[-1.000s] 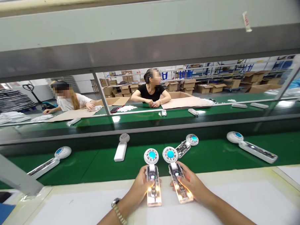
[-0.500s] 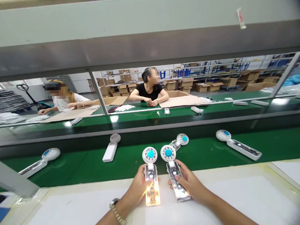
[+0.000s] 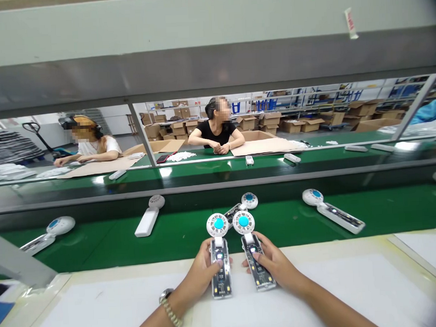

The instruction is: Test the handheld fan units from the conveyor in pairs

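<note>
My left hand [image 3: 202, 269] is wrapped round the clear body of a handheld fan [image 3: 221, 281], thumb on its front. This fan has a round white slotted head with a blue centre and a visible circuit board. My right hand [image 3: 280, 269] grips a second handheld fan [image 3: 265, 277] of the same kind, tilted a little, thumb also on its front. Both stand nearly upright side by side, heads almost touching, over the white worktop. A small light glows near each thumb. Just behind them, another fan [image 3: 249, 200] lies on the green belt, partly hidden.
The green conveyor belt [image 3: 279, 233] carries more fans, among them a white one [image 3: 147, 221] and an open-bodied one [image 3: 341, 217]. White casings [image 3: 292, 158] lie on a farther belt. Two people sit beyond it. A metal post [image 3: 23, 256] stands at left; a wide beam [image 3: 214, 67] crosses above.
The bright lights on the lower boards of both held fans have gone dark. Fans on the near belt have shifted left, casings on the far belt right. My hands have hardly moved.
</note>
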Motion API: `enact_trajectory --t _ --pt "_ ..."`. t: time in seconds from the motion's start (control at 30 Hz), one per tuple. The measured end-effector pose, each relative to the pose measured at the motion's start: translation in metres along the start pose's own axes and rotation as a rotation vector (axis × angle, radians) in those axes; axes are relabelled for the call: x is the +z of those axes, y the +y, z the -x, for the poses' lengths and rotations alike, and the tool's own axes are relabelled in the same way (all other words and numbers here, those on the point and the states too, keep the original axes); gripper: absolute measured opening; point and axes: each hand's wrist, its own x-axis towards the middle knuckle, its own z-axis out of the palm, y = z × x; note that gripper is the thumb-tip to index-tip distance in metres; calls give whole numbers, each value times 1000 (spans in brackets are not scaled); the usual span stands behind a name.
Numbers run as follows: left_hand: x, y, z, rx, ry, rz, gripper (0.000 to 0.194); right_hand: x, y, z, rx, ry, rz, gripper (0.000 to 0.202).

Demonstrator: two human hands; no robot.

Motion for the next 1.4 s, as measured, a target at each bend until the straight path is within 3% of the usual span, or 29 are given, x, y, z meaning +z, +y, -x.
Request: enact_trajectory --t 0.27,0.7,1.4 --pt "-10 -13 -4 52 -81 22 65 -6 7 -2 -67 -82 -56 70" --pt "-10 -10 -3 33 -103 14 65 -7 8 -2 -47 -65 -70 73" --pt "-5 -9 0 38 -23 40 63 -9 6 -1 -22 -97 -123 73"
